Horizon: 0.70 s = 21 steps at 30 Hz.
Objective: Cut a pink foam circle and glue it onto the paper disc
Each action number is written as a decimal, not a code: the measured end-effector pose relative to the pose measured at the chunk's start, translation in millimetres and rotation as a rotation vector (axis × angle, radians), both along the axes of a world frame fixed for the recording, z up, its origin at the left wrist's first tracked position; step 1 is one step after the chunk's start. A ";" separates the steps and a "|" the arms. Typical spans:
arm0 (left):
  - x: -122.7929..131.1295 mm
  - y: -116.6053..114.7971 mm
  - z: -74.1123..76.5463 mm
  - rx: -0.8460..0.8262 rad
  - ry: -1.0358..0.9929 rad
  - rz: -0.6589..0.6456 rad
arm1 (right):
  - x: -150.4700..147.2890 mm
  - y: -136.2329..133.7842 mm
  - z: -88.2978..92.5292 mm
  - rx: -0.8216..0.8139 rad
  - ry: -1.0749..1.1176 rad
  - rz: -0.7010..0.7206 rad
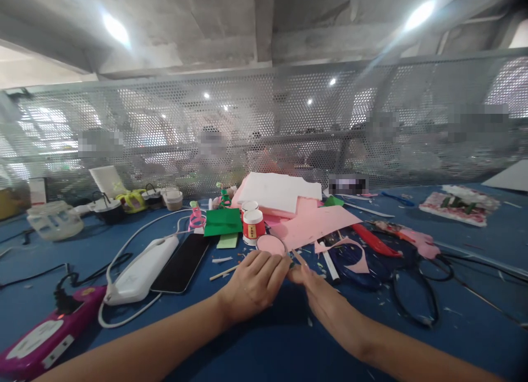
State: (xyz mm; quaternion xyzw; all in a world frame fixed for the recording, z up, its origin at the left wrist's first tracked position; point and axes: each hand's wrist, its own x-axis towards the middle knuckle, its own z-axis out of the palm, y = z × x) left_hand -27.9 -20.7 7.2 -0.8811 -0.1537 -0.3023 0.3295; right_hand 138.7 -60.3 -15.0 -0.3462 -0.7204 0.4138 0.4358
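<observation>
My left hand (264,277) is closed, knuckles up, just behind a round pink piece (271,243) with a dark rim, and seems to grip its near edge. Close against it on the right, my right hand (319,294) has its thumb and fingers drawn together; anything between them is too small or hidden to name. A thin wooden stick (223,273) lies left of my left hand. Just beyond the pink piece stands a small white-and-red tub (253,228) with a yellow label. Pink sheets (315,223) spread out behind my hands.
To the left lie a black phone (181,264), a white power bank (142,269) with its cable, and a magenta power strip (49,332). Red-handled pliers (377,242), a white marker (330,266) and black cable loops lie right. A perforated metal screen (264,123) closes the back.
</observation>
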 end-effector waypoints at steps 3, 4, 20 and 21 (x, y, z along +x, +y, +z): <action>0.4 0.0 -2.7 -0.039 0.015 0.041 | 1.0 -1.8 5.3 -0.090 0.059 0.064; 0.6 -0.1 -3.4 -0.051 0.025 0.055 | 1.4 -2.3 7.2 -0.120 0.082 0.087; 6.1 -2.2 -9.7 0.010 0.026 0.260 | -4.3 -0.9 15.6 -0.705 0.708 0.433; 6.2 -2.3 -9.5 0.025 0.015 0.272 | -4.2 -0.3 16.0 -0.706 0.714 0.451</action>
